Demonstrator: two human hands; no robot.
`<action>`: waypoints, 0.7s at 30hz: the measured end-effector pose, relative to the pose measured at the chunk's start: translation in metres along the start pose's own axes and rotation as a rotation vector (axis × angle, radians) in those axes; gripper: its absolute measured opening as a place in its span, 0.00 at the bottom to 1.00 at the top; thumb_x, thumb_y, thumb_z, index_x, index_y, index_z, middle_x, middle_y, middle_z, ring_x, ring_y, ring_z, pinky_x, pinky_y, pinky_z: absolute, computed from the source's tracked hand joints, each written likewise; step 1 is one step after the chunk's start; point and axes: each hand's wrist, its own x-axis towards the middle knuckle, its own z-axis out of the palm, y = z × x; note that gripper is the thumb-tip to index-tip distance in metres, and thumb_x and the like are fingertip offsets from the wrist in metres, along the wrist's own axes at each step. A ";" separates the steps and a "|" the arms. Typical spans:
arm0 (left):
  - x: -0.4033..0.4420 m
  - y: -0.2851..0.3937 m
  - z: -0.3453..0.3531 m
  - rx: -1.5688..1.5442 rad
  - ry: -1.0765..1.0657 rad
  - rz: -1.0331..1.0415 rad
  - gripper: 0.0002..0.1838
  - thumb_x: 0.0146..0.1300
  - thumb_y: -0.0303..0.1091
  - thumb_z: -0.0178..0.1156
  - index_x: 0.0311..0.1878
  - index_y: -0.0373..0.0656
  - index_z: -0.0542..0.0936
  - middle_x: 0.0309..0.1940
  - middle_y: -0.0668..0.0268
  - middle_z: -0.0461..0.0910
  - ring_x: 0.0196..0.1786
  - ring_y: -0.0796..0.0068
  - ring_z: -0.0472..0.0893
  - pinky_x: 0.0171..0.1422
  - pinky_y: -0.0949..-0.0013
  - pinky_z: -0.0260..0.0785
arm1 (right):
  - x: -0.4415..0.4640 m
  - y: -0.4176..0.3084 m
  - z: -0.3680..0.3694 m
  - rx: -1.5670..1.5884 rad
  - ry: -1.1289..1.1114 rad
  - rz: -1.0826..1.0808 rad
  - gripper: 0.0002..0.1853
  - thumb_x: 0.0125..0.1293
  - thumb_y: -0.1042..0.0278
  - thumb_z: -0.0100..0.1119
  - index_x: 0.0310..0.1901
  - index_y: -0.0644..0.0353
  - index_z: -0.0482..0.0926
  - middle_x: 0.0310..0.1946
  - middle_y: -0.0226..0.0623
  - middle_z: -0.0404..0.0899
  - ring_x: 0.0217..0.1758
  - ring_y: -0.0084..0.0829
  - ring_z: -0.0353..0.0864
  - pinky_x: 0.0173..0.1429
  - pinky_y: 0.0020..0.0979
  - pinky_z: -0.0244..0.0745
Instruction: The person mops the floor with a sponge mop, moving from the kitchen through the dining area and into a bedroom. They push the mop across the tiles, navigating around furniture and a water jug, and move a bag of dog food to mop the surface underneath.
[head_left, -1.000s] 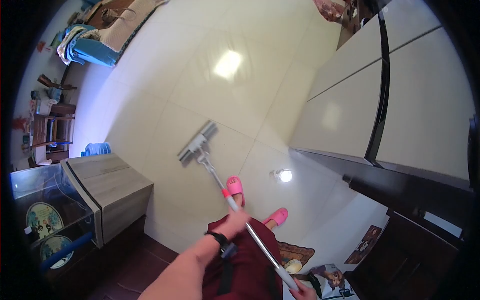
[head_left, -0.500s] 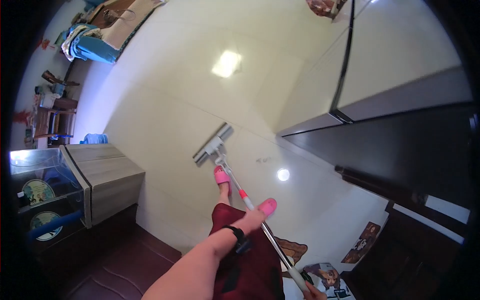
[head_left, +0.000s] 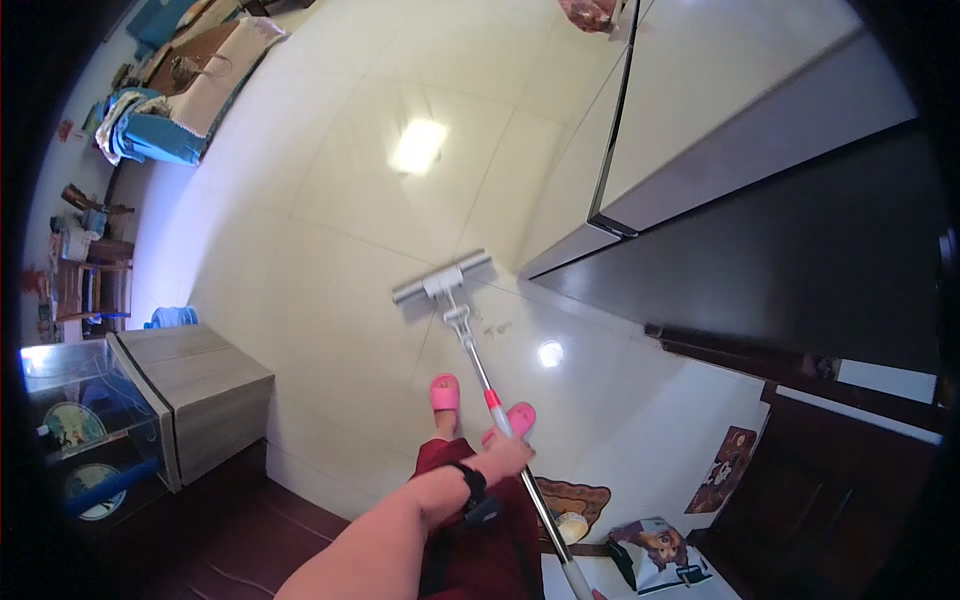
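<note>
My left hand [head_left: 510,452], on the arm with a black wristband [head_left: 474,488], is wrapped around the pole of a flat-headed mop [head_left: 478,365]. The mop's wide grey-and-white head [head_left: 442,281] lies on the tiled floor ahead of my feet, slightly tilted across the view. A red collar [head_left: 491,398] marks the pole just above that hand. At the bottom edge, only a sliver of my right hand [head_left: 598,595] shows by the pole's grey grip [head_left: 577,577]; most of it is cut off. Beside the mop head are faint dark smudges [head_left: 497,329] on the floor.
Pink slippers [head_left: 445,392] are on my feet. A large grey cabinet-like unit [head_left: 720,240] stands to the right, a wooden cabinet [head_left: 215,390] to the left. Behind my right side are a brown mat [head_left: 572,500] and a printed bag [head_left: 655,550]. A blue-draped table [head_left: 165,135] stands far left.
The mop head has turned to lie more crosswise and sits farther from my slippers. My right hand has slipped almost out of view at the bottom. The view has shifted slightly right.
</note>
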 end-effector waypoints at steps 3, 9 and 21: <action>0.034 -0.080 -0.035 0.098 -0.005 -0.104 0.08 0.51 0.39 0.56 0.35 0.54 0.79 0.31 0.73 0.77 0.44 0.69 0.74 0.41 0.30 0.57 | 0.059 -0.039 0.059 0.175 0.054 -0.268 0.16 0.64 0.65 0.51 0.51 0.61 0.74 0.22 0.22 0.71 0.25 0.15 0.65 0.31 0.20 0.65; 0.096 -0.216 -0.114 0.242 0.197 -0.113 0.12 0.46 0.40 0.63 0.36 0.54 0.79 0.40 0.72 0.75 0.54 0.70 0.70 0.49 0.39 0.62 | 0.165 -0.136 0.143 0.393 -0.207 -0.001 0.23 0.67 0.67 0.45 0.63 0.40 0.61 0.21 0.23 0.66 0.18 0.14 0.61 0.22 0.16 0.61; -0.014 -0.121 -0.029 0.071 -0.024 0.053 0.13 0.57 0.38 0.51 0.44 0.49 0.77 0.50 0.59 0.69 0.63 0.60 0.60 0.52 0.38 0.62 | 0.049 -0.065 0.173 0.084 -0.252 0.288 0.20 0.66 0.61 0.46 0.59 0.53 0.68 0.18 0.21 0.66 0.20 0.16 0.62 0.24 0.20 0.62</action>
